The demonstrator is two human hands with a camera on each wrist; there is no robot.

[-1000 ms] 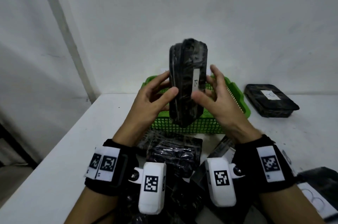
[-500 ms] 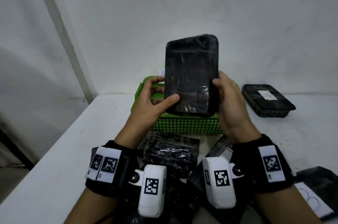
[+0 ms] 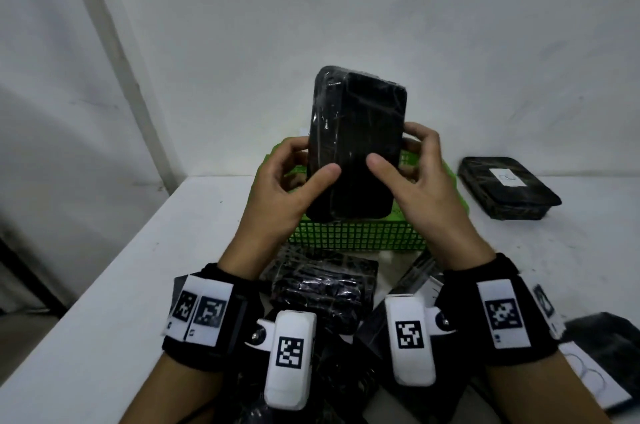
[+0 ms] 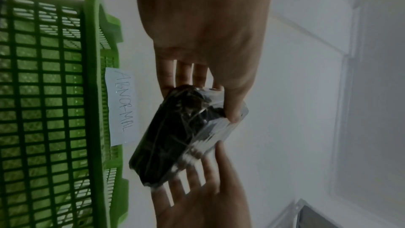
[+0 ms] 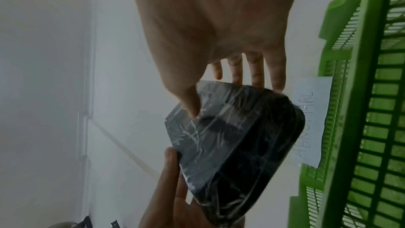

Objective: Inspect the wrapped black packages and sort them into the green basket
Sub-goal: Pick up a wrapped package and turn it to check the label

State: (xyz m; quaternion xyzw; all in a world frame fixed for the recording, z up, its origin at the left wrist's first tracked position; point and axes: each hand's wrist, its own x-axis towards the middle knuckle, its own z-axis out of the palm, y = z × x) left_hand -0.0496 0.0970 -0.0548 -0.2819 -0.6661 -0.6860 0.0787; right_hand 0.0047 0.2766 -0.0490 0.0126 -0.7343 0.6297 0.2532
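Note:
I hold a black package [image 3: 358, 143] wrapped in clear film upright above the green basket [image 3: 356, 236]. My left hand [image 3: 306, 164] grips its lower left edge, thumb on the near face and fingers behind. My right hand [image 3: 396, 150] grips the lower right edge the same way. In the left wrist view the package [image 4: 181, 134] sits between my left thumb and fingers, with the right hand's fingers [image 4: 197, 179] on its far side. The right wrist view shows the film-covered package [image 5: 236, 145] and the basket [image 5: 372, 127].
A paper label reading ABNORMAL [image 4: 122, 107] hangs on the basket's rim. One wrapped package with a white label [image 3: 509, 186] lies on the white table at the right. Several more packages [image 3: 325, 288] are piled near me, another at the bottom right [image 3: 606, 347]. A wall stands behind.
The package has been turned about its upright axis, from its labelled narrow side to the flat dark face. Both hands shifted their hold, and the thumbs now lie on the near face.

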